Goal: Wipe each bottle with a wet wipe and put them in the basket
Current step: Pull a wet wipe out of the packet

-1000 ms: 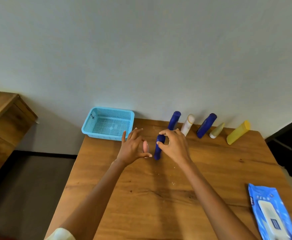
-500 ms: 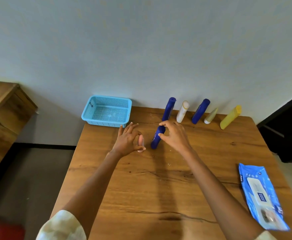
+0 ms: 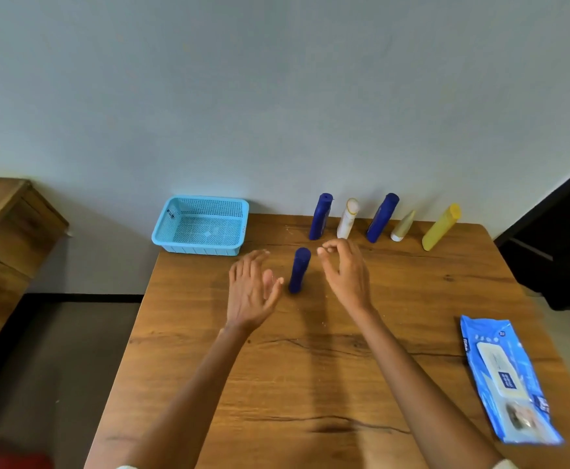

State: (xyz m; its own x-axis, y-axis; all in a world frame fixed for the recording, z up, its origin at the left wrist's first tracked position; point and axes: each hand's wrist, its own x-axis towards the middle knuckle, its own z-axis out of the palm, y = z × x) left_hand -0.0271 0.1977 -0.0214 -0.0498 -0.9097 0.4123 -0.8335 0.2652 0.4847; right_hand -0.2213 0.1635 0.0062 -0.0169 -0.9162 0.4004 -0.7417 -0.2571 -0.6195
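Small blue bottle (image 3: 299, 269) upright between left hand (image 3: 250, 292), right hand (image 3: 346, 272) — untouched, fingers loose

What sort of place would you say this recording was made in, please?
Probably a plain room at home or in an office: a wooden table against a bare painted wall, with a wooden cabinet beside it.
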